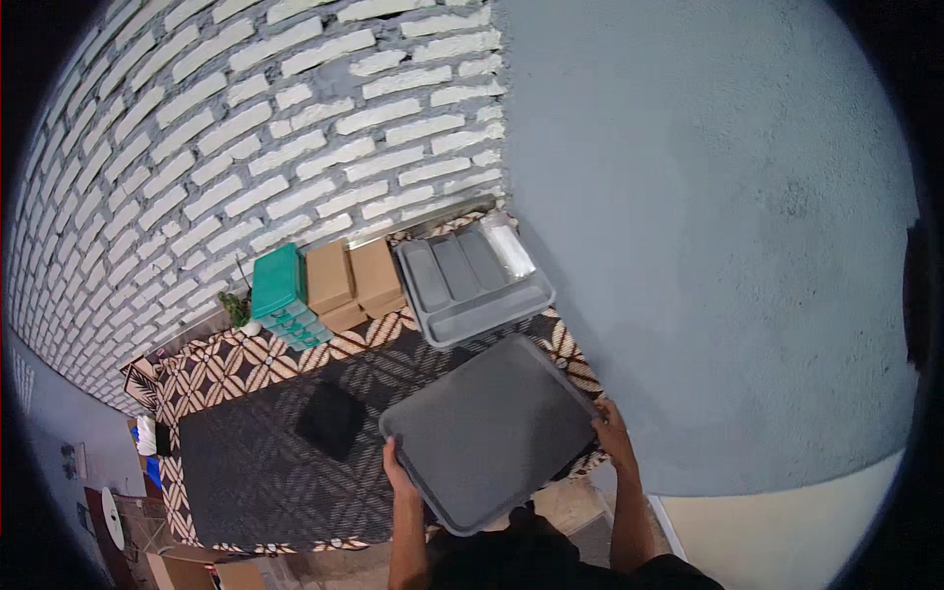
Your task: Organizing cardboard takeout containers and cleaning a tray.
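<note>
A grey rectangular tray (492, 428) with a raised rim and rounded corners is held over the near right part of the table, tilted in view. My left hand (398, 470) is closed on its left edge, the thumb along the rim. At the opposite edge, my right hand (612, 433) grips the rim near the wall. Just beyond the tray lies a grey cutlery organizer (442, 334) with several long compartments and a shiny clear plastic packet (508, 248) in its right side. To the left on the dark mat, a black square object (330, 421) lies flat.
Cardboard boxes (376, 275) and a teal-lidded stack of clear drawers (282, 285) stand along the brick wall (344, 118), beside a small potted plant (236, 310). The dark mat (236, 472) covers a patterned tablecloth (236, 356). A plain grey wall (708, 246) bounds the right. An opened carton (187, 570) sits lower left.
</note>
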A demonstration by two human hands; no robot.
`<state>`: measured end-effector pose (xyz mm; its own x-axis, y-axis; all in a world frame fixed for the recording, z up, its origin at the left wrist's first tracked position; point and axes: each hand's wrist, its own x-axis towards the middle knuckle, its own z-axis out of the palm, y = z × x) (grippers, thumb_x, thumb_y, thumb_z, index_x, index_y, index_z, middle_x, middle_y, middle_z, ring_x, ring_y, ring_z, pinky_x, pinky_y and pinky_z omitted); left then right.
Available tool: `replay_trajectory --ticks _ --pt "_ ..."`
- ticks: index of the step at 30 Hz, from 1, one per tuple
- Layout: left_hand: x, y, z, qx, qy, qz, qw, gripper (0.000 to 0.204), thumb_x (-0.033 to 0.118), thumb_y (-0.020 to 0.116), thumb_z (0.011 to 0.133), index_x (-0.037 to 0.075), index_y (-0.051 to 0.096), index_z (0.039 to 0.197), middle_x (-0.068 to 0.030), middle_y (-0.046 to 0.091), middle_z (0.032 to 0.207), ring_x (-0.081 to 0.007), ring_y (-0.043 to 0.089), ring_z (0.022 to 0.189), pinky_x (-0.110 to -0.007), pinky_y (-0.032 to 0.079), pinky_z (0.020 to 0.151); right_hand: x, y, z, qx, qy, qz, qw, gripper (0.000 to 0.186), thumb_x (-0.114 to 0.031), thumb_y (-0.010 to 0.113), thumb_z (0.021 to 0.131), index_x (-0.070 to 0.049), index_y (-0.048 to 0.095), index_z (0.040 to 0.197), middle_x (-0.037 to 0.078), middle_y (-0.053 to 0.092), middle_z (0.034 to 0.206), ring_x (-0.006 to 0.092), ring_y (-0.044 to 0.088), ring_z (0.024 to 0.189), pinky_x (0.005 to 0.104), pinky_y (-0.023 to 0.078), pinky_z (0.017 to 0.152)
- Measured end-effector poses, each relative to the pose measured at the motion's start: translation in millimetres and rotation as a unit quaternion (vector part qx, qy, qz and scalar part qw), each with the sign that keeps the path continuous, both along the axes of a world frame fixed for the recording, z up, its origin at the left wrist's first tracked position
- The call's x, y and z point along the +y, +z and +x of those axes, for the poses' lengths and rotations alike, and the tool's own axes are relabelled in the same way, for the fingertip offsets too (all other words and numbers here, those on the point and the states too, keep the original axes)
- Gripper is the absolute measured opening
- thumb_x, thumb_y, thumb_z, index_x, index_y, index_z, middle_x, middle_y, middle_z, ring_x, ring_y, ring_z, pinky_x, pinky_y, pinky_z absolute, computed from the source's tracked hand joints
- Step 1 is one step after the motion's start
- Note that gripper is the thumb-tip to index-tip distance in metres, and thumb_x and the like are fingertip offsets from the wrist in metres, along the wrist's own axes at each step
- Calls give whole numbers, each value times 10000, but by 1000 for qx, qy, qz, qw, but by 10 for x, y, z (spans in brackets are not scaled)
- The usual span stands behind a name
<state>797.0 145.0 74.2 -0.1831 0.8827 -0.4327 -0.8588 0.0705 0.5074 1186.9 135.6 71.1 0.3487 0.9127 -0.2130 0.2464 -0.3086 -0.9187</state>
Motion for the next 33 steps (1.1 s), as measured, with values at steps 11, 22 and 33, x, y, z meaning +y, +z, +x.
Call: replay_trajectory --ticks 11,22,33 --pt "860 -431 499 579 -100 -52 808 558 58 555 883 -17 419 1420 -180 524 1291 -296 541 1142 -369 412 1010 400 -726 631 -129 -19 60 990 230 -110 633 923 1 602 1123 111 673 906 212 654 825 335 505 780" --pt "1072 -803 392 768 -83 -22 634 528 53 667 843 -27 529 1346 -188 535 1074 -337 525 1007 -407 424 931 593 -705 535 -164 -13 37 986 251 -158 622 917 -4 601 1115 164 622 1059 328 616 986 424 477 870" --pt "715 -828 550 806 -7 -17 591 488 80 653 870 2 559 1343 -152 556 958 -310 492 942 -418 410 895 612 -682 402 -166 -31 90 982 281 -142 577 956 -15 629 1201 194 587 1098 350 579 1062 422 444 942"
